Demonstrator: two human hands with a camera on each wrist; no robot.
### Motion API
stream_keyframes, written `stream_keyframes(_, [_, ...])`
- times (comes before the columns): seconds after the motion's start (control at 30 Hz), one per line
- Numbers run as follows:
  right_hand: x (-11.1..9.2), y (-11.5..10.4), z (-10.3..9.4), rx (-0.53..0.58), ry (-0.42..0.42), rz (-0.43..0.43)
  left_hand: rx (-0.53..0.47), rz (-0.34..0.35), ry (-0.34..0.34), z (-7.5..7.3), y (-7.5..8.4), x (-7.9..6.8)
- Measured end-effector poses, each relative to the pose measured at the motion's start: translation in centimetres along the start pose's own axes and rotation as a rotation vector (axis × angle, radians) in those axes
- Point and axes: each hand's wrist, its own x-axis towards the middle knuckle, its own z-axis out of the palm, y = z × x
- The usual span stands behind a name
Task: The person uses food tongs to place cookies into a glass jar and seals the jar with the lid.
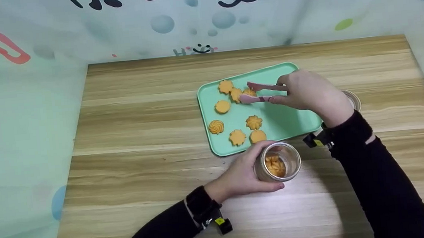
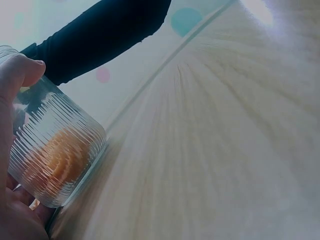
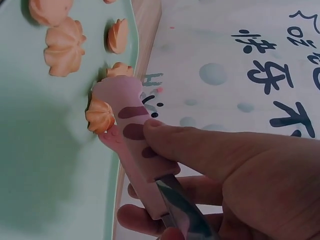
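Note:
My left hand (image 1: 244,174) grips a ribbed glass jar (image 2: 82,117) round its side, in front of the tray. The jar's mouth faces up, and several swirled cookies (image 1: 275,166) lie at its bottom. In my right hand (image 1: 310,91), thumb and fingers hold pink tongs (image 3: 131,117) with paw-shaped tips, low over the green tray (image 1: 290,125). Between the spread tips is a ridged cookie (image 3: 100,115); whether both tips touch it, I cannot tell. Several more golden cookies lie on the tray's left half, among them a spiral one (image 1: 216,126).
Behind my right wrist a round, clear-rimmed object (image 1: 354,99) is partly hidden. The wood-grain table (image 1: 140,141) extends left of the tray. A printed cloth (image 1: 194,19) forms the back wall, with more cloth at the sides.

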Motion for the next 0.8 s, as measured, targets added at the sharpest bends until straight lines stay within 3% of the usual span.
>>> stream_keyframes(0.47, [-0.5,0.2,0.3,-0.016,0.01,-0.032,-0.016,0.001,-0.003,0.0,-0.1,0.1])
stream_keyframes(0.8, [-1.5,0.6,0.4,0.03,0.087,-0.089,-0.02,0.025,0.002,0.0,-0.1,0.0])
